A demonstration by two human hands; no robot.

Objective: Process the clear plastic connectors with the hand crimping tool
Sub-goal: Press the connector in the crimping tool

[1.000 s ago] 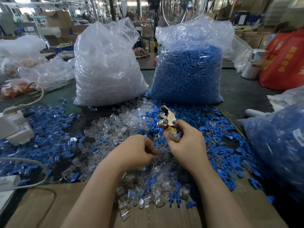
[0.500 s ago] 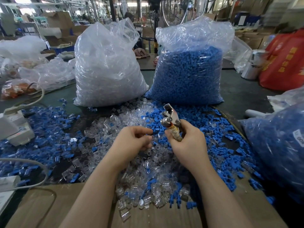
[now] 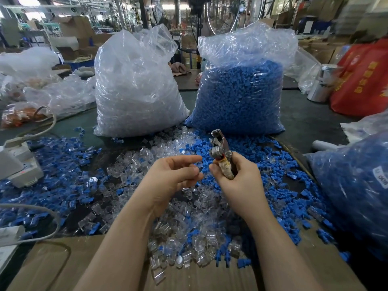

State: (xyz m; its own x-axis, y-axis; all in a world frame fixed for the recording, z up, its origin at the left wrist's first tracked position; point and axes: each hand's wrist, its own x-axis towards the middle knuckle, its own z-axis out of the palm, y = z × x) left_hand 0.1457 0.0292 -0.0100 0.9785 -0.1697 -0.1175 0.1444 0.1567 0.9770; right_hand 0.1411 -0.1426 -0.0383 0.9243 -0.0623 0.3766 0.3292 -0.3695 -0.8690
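Loose clear plastic connectors [image 3: 189, 227], mixed with small blue pieces [image 3: 273, 185], lie heaped on the table in front of me. My right hand [image 3: 239, 185] grips the wrapped handle of the hand crimping tool [image 3: 219, 148], whose metal head points up and away over the pile. My left hand [image 3: 174, 177] hovers just left of the tool, above the heap. Its index finger reaches toward the tool and the other fingers are loosely curled. Whether a clear connector sits inside those fingers is not visible.
A tall bag of clear parts [image 3: 134, 91] and a bag of blue parts [image 3: 239, 91] stand behind the heap. Another blue-filled bag [image 3: 357, 185] crowds the right. A white device [image 3: 19, 164] and grey cable [image 3: 42, 208] are left; cardboard [image 3: 52, 269] lies near me.
My left hand rose out of the clear pile and moved up beside the tool, its fingers loosening. My right hand lifted the tool slightly and tilted it more upright.
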